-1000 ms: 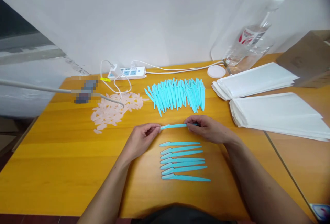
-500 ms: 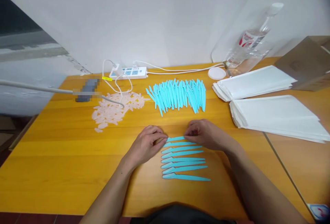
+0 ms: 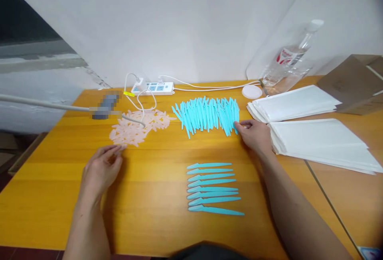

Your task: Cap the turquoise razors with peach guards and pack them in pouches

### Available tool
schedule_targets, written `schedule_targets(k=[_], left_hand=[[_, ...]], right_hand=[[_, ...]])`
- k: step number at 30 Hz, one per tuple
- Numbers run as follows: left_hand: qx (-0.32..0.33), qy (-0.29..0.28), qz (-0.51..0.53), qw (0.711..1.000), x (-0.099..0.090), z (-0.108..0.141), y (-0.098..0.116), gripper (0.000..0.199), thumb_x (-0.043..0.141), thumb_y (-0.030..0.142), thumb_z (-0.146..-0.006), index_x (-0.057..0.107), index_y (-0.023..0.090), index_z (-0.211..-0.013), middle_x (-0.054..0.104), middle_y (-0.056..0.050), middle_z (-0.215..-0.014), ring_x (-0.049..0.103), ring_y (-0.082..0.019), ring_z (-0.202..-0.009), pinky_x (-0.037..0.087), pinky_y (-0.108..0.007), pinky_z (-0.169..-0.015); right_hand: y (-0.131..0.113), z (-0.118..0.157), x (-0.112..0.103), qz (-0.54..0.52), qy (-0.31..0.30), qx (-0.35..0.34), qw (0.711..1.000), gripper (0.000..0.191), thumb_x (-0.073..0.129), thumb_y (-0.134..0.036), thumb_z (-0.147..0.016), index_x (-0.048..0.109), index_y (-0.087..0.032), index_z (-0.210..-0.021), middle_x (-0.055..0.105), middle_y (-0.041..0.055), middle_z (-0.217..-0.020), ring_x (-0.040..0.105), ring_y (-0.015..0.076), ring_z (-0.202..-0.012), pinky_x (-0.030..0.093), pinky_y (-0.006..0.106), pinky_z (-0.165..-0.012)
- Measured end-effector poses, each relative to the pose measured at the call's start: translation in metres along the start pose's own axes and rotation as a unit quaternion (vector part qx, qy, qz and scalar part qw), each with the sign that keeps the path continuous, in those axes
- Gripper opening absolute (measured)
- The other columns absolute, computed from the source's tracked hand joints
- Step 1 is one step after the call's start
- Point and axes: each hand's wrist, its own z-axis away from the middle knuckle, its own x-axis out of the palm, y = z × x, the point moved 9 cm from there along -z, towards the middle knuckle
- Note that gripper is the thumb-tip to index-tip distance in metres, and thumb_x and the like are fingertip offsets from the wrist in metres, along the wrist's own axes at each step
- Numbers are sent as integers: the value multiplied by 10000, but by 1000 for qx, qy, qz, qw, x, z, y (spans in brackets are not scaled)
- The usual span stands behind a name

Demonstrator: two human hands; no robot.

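Blue sticks [image 3: 206,114], slim & prob. plastic, lie in a dense pile mid-way across the wooden bench [image 3: 54,196]; approx. 8 more lie side by side in a row [image 3: 213,188] nearer the person. Prob. light, stiff & a bit slick; best held by the long straight part, off the angled end, which may be thinner. L of the pile, pale pink pieces [image 3: 137,128] lie scattered: prob. v. light & thin, easiest pinched by the edges.

R hand [image 3: 257,135]: thumb & forefinger tips close together at the pile's R end; can't tell if a stick is gripped. L hand [image 3: 100,168]: thumb & fingers almost meeting at the pink pieces' near edge, a pale bit at the tips; can't tell if it's held.

Containers: R of the pile, two stacks of flat white envelopes [image 3: 320,138], maybe bags, insides not visible. Behind, a clear bottle [image 3: 289,56] w/ red-&-white label & white cap; can't tell what's in it. Cardboard box [image 3: 344,80] far R, contents hidden. Round white lid [image 3: 251,91] flat near the bottle. By the wall, white power strip [image 3: 154,88] w/ plugs & cables.
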Motion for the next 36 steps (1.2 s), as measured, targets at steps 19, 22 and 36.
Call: schedule_targets(k=[19,22,36], left_hand=[[-70,-104,444,887,18,-3,82,318,765,447,-796,740,198,-992,752,-59,-949,686,-179,-796,564,-306,-757],[-99,-199,590,776,49,-10,144,384,791,459,-779,719,178,-1031,741,-51,-894,704,-167,-723,544,-244,-574],[-170,-233,687,666,92,-1,172,420,874,401,-695,700,158,-990,705,4,-748,671,-111,-635,493,-173,-505]], right_hand=[[-56,67,31,-393,-414,-50,820,356,764,-503,-804,667,-179,-917,718,27,-788,636,135,-704,494,278,-699],[-58,82,49,-388,-459,-56,797,351,745,-504,-828,673,-171,-915,709,21,-787,621,122,-699,489,272,-702],[-53,80,55,-390,-430,-26,814,452,777,-596,-745,685,-172,-870,691,26,-753,611,132,-682,510,276,-686]])
